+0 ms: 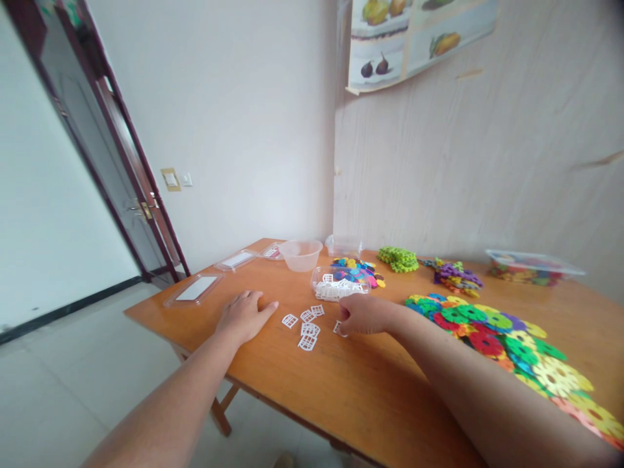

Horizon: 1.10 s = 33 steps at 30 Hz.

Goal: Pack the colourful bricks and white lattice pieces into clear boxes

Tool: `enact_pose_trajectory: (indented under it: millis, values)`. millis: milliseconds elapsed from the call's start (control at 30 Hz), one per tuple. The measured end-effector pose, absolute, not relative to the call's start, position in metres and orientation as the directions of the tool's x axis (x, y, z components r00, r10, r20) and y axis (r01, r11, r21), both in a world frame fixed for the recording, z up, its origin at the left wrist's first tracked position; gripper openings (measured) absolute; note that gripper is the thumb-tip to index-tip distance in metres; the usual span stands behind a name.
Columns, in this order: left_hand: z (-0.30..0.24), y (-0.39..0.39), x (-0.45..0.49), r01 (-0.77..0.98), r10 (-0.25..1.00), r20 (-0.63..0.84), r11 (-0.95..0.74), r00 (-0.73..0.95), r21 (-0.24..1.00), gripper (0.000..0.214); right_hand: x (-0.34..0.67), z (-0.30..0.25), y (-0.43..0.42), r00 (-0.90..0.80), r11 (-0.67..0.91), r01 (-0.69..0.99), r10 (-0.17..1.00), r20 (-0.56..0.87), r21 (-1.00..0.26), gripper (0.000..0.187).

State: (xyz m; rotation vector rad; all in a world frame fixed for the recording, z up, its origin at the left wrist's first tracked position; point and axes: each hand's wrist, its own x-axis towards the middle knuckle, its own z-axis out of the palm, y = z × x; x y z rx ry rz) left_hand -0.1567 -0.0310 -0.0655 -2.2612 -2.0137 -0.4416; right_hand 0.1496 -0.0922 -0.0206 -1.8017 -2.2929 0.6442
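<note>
My left hand (244,316) rests flat on the wooden table (253,364), fingers spread and holding nothing. With its fingers curled together, my right hand (363,314) pinches a small white window-shaped plastic piece (337,327), partly hidden by the fingers, at the tabletop. Several loose white window pieces (308,329) lie between my hands, some overlapping. Just behind my right hand stands a clear plastic box (366,281) holding a heap of similar white pieces (334,289).
A translucent bowl (301,257) and clear lids (195,288) sit farther back and left. Colourful flower-shaped discs (487,341) spread under and beyond my right forearm. Green pieces (398,259), purple pieces (451,273) and a filled box (531,268) line the wall side.
</note>
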Motion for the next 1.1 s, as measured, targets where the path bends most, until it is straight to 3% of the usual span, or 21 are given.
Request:
enact_pose_trajectory:
  millis: [167, 367, 533, 600, 700, 867, 1100]
  values:
    - [-0.066, -0.031, -0.157, 0.982, 0.956, 0.273, -0.143, 0.104, 0.126, 0.072, 0.144, -0.022, -0.092, -0.264, 0.164, 0.851, 0.955, -0.135, -0.499, 0.017]
    - [-0.068, -0.030, -0.158, 0.982, 0.955, 0.277, -0.141, 0.102, 0.122, 0.071, 0.149, -0.015, -0.086, -0.222, 0.161, 0.749, 0.975, -0.014, -0.643, 0.008]
    - [-0.069, -0.029, -0.158, 0.981, 0.952, 0.286, -0.148, 0.107, 0.126, 0.071, 0.161, -0.008, -0.073, 0.098, 0.208, 0.508, 0.950, 0.295, -0.836, 0.012]
    - [-0.069, -0.029, -0.158, 0.981, 0.952, 0.287, -0.147, 0.106, 0.127, 0.071, 0.161, -0.009, -0.071, 0.162, 0.261, 0.533, 0.902, 0.400, -0.805, 0.014]
    - [-0.069, -0.029, -0.158, 0.981, 0.953, 0.284, -0.145, 0.103, 0.132, 0.071, 0.150, -0.017, -0.075, 0.013, 0.339, 0.622, 0.897, 0.442, -0.706, 0.009]
    - [-0.068, -0.031, -0.157, 0.981, 0.955, 0.278, -0.142, 0.101, 0.133, 0.070, 0.118, -0.034, -0.095, -0.352, 0.469, 0.713, 0.882, 0.313, -0.520, 0.009]
    - [-0.065, -0.034, -0.155, 0.980, 0.965, 0.250, -0.123, 0.081, 0.156, 0.071, 0.103, -0.040, -0.111, -0.451, 0.479, 0.803, 0.878, 0.164, -0.354, 0.016]
